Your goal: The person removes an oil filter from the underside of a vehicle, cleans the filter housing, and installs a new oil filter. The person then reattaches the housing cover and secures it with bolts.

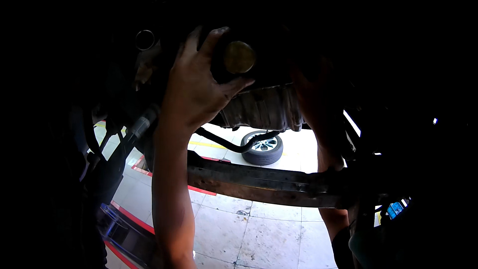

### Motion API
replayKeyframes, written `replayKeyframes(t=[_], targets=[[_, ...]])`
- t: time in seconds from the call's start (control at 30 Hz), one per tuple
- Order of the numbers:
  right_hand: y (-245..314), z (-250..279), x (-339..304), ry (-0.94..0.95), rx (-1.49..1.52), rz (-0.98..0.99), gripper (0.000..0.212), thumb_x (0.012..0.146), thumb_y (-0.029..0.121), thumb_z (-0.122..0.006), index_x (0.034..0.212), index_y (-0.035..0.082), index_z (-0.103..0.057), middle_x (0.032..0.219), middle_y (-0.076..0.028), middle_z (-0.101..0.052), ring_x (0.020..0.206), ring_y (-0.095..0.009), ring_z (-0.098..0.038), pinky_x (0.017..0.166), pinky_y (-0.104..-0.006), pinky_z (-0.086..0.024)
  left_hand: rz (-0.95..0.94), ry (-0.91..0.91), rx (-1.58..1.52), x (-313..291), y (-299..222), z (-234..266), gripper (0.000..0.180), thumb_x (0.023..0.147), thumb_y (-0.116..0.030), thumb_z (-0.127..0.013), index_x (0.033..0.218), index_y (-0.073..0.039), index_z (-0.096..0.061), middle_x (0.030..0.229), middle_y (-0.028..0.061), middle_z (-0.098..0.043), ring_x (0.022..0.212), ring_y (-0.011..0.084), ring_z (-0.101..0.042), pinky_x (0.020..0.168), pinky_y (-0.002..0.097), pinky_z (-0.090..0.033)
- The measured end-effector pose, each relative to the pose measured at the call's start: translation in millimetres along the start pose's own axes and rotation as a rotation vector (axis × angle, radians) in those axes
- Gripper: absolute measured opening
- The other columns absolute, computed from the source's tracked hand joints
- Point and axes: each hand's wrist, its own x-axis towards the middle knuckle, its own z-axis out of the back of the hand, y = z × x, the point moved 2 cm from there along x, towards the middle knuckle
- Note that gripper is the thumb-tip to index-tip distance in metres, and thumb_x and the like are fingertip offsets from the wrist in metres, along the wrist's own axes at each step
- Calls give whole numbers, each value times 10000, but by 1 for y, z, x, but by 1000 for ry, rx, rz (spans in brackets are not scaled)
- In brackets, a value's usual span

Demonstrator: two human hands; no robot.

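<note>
My left hand (194,82) reaches up into the dark underside of a vehicle. Its thumb and fingers curve around a dark round part with a dull yellowish disc face (240,57); the part's edges are lost in shadow. Just below the thumb runs a grimy ribbed cylindrical part (261,107). On the other side of it, my right hand (311,92) is raised in deep shadow, near the cylinder's right end. Its fingers are hidden in the dark, so whether they hold anything does not show.
A metal crossbar (264,184) spans in front of my forearms, with a curved black hose (226,143) above it. Lower down, a wheel with tyre (262,152) lies on the pale tiled floor (269,239). Dark rods (127,142) hang at left; a blue frame (117,224) stands below.
</note>
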Motion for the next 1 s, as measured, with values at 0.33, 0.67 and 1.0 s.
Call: replayKeyframes(t=[0.33, 0.67, 1.0], targets=[[0, -3, -3, 6, 40, 14, 358, 934, 310, -706, 1140, 19, -673, 961, -131, -716, 870, -233, -709, 743, -358, -554, -94, -25, -14, 0, 5, -8, 661, 738, -307, -871, 1290, -50, -613, 1297, 195, -606, 1184, 352, -616, 998, 428, -512], [-13, -7, -10, 54, 90, -154, 282, 937, 302, -711, 1040, 42, -678, 859, -71, -698, 737, -168, -671, 642, -312, -536, 125, -155, 142, -7, 39, 0, 790, 736, -192, -869, 1421, -52, -502, 1475, 192, -474, 1340, 379, -491, 1081, 474, -455], [-8, -5, -8, 79, 24, -64, 368, 953, 317, -690, 1210, 55, -652, 1047, -111, -705, 966, -235, -701, 801, -359, -580, 33, -107, -101, -8, 78, -11, 753, 710, -206, -892, 1355, -2, -561, 1209, 180, -679, 1066, 313, -686, 914, 391, -554]])
